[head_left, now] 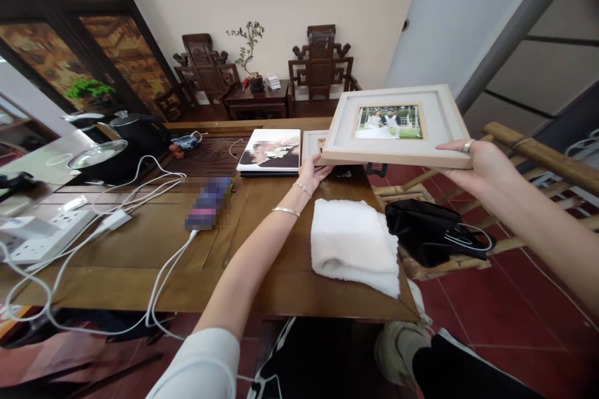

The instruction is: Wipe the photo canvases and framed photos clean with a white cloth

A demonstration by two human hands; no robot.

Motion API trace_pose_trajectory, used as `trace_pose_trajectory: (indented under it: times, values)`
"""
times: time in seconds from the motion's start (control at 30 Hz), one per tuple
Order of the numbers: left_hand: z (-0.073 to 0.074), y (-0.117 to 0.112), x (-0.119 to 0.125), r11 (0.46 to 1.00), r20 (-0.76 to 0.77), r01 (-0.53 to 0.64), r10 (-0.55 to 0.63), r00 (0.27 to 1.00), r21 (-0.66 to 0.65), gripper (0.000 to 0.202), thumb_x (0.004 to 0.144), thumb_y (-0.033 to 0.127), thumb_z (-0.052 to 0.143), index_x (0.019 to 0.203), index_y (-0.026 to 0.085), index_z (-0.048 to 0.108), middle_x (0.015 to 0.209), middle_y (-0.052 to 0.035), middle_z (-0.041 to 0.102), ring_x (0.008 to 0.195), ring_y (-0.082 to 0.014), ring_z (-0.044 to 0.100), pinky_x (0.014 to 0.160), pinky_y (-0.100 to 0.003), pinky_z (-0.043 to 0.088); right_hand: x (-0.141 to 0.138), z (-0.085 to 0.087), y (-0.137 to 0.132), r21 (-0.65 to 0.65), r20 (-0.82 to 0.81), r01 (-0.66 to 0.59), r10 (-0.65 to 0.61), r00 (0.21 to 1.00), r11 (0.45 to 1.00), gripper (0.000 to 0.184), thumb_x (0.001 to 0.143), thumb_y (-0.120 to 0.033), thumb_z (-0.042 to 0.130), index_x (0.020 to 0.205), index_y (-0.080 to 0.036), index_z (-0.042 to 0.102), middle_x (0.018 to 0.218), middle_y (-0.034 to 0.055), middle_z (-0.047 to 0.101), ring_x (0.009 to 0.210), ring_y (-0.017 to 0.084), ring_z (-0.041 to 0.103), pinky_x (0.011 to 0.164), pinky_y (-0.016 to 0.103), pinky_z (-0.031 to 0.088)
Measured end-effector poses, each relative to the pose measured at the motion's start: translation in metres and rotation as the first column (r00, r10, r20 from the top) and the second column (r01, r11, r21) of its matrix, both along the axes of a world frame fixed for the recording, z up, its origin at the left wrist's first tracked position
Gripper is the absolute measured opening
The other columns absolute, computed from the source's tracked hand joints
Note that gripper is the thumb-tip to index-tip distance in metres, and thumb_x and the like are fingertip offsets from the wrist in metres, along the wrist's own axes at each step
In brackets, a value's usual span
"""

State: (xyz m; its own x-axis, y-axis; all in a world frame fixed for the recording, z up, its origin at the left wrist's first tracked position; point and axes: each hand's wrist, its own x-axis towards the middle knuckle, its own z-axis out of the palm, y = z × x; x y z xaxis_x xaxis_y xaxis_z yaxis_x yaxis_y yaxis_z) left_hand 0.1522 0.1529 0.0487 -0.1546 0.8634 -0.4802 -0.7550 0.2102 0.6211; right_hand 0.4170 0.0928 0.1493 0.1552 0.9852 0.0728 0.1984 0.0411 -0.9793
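A large picture frame (397, 156) with pale wood sides and a small photo in a wide mat is held up over the table's far right part, its front tilted upward. My right hand (484, 162) grips its right corner, thumb on the front and fingers underneath. My left hand (316, 169) is at the frame's near left corner, with its fingers under the lower edge. Behind that corner a smaller frame (309, 143) is partly hidden. Just left of it lies a white-covered photo album (270, 151) on a dark item. A folded white towel (353, 243) rests nearer to me.
On the wooden table (262, 287) a phone (209, 202) lies plugged into a white cable. A power strip (53, 234), tangled cables and a glass-lidded pot (100, 159) stand left. A bamboo chair (524, 156) with a black bag (430, 230) is at the right.
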Motion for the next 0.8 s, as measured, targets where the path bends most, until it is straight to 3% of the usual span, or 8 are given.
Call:
trace_pose_trajectory:
  times: [0.07, 0.1, 0.3, 0.43, 0.63, 0.8]
  values:
    - [0.006, -0.006, -0.002, 1.000, 0.004, 0.018, -0.018, 1.000, 0.013, 0.031, 0.084, 0.013, 0.065, 0.114, 0.011, 0.058, 0.101, -0.0176, 0.070, 0.094, -0.0299, 0.075, 0.077, -0.036, 0.063, 0.000, 0.008, -0.002, -0.093, -0.263, 0.049, -0.072, 0.962, 0.994, 0.041, 0.071, -0.004, 0.052, 0.112, -0.006, 0.060, 0.115, 0.0247, 0.066, 0.097, 0.027, 0.066, 0.073, 0.037, 0.058]
    - [0.010, -0.010, -0.002, 0.999, 0.006, 0.031, -0.032, 0.999, 0.026, 0.032, 0.084, 0.012, 0.066, 0.114, 0.010, 0.058, 0.101, -0.0177, 0.070, 0.095, -0.0306, 0.075, 0.078, -0.036, 0.064, 0.001, 0.011, -0.003, -0.096, -0.320, 0.072, -0.099, 0.942, 0.993, 0.040, 0.070, -0.002, 0.051, 0.109, -0.007, 0.060, 0.115, 0.0236, 0.066, 0.098, 0.027, 0.066, 0.073, 0.037, 0.058]
    - [0.046, -0.042, -0.014, 0.969, -0.026, 0.099, -0.096, 0.995, 0.227, 0.023, 0.083, 0.012, 0.065, 0.106, 0.012, 0.060, 0.102, -0.0153, 0.069, 0.096, -0.0310, 0.075, 0.086, -0.040, 0.062, 0.014, 0.029, 0.001, 0.004, -0.392, 0.128, -0.116, 0.913, 0.992, 0.028, 0.064, 0.004, 0.047, 0.081, -0.013, 0.061, 0.112, 0.0192, 0.067, 0.097, 0.025, 0.067, 0.071, 0.039, 0.060]
    - [0.063, -0.086, -0.043, 0.949, -0.090, 0.123, -0.101, 0.991, 0.290, 0.026, 0.082, 0.015, 0.065, 0.107, 0.012, 0.059, 0.094, -0.0127, 0.070, 0.082, -0.0276, 0.077, 0.085, -0.039, 0.063, 0.021, 0.038, 0.005, 0.014, -0.452, 0.174, -0.149, 0.880, 0.985, 0.035, 0.056, 0.005, 0.046, 0.080, -0.015, 0.061, 0.109, 0.0180, 0.066, 0.097, 0.026, 0.067, 0.067, 0.042, 0.063]
    - [0.061, -0.182, -0.090, 0.976, -0.170, 0.022, 0.015, 0.985, 0.216, 0.018, 0.080, 0.008, 0.061, 0.098, 0.012, 0.061, 0.080, -0.0073, 0.071, 0.060, -0.0208, 0.074, 0.068, -0.034, 0.067, 0.018, 0.029, 0.018, 0.016, -0.395, 0.078, -0.066, 0.916, 0.997, 0.035, 0.059, 0.002, 0.047, 0.086, -0.014, 0.061, 0.109, 0.0201, 0.066, 0.101, 0.028, 0.066, 0.070, 0.045, 0.062]
    - [0.047, -0.252, -0.112, 0.990, -0.195, -0.120, 0.132, 0.972, 0.074, 0.021, 0.080, 0.003, 0.054, 0.098, 0.011, 0.061, 0.077, -0.0056, 0.074, 0.047, -0.0190, 0.070, 0.053, -0.033, 0.066, 0.000, 0.005, 0.038, -0.113, -0.393, 0.103, -0.140, 0.909, 0.988, 0.028, 0.065, 0.004, 0.048, 0.085, -0.012, 0.060, 0.096, 0.0153, 0.068, 0.085, 0.021, 0.066, 0.066, 0.035, 0.060]
